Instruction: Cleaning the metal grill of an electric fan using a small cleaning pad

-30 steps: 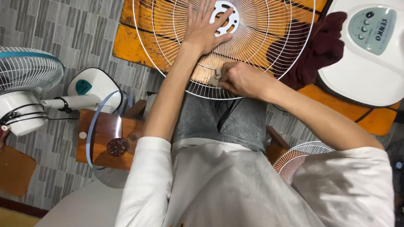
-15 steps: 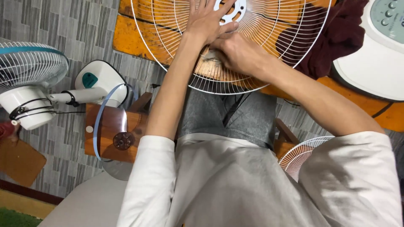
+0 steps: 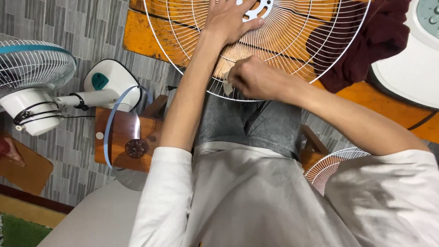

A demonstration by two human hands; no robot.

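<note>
A: Where's the grille (image 3: 292,50)?
B: Flat on the orange worktop (image 3: 137,32), nearer than before.
A: Hands?
B: Left hand (image 3: 228,18) still spread open on it; right hand (image 3: 254,77) has closed round a pale cloth (image 3: 227,87), wiping the rim.

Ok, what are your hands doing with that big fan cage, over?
Left hand flat on round white wire fan guard. Right hand closed on small pale cloth at its rim. Dark red cloth lies beside it.

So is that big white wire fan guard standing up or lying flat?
Lying flat: the fan guard rests on the orange table, left hand pressed on it.
</note>
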